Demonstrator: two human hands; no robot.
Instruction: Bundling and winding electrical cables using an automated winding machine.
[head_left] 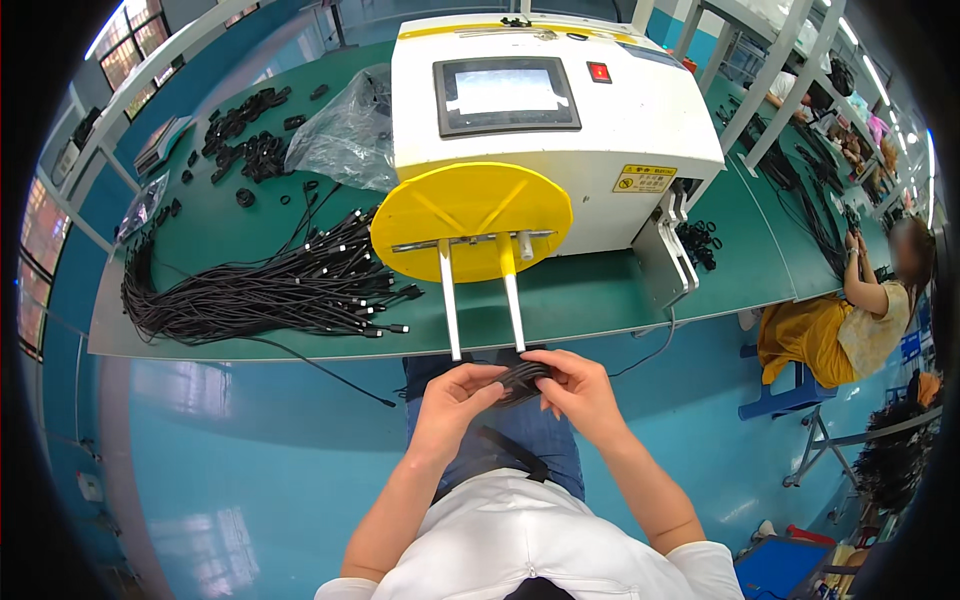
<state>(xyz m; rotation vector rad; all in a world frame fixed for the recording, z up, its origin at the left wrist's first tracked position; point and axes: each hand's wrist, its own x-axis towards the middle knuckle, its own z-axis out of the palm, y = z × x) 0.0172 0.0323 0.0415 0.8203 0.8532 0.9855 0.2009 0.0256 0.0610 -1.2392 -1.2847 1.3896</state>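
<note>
Between my two hands is a small coil of black cable [523,382], just off the table's front edge and above my lap. My left hand [460,400] pinches the coil's left end between thumb and fingers. At its right end, my right hand [580,388] grips it the same way. Right beyond the coil, two pale prongs [511,305] stick out toward me from a yellow disc [470,195] on the front of a white machine [560,130]. The coil lies close to the prong tips; whether it touches them I cannot tell.
A long bundle of black cables [260,285] with plugs lies left on the green table [330,345], one cable drooping over the edge. Behind it are coiled cables [255,150] and a clear plastic bag [345,130]. Black rings [698,245] sit right of the machine. Another person [870,310] sits far right.
</note>
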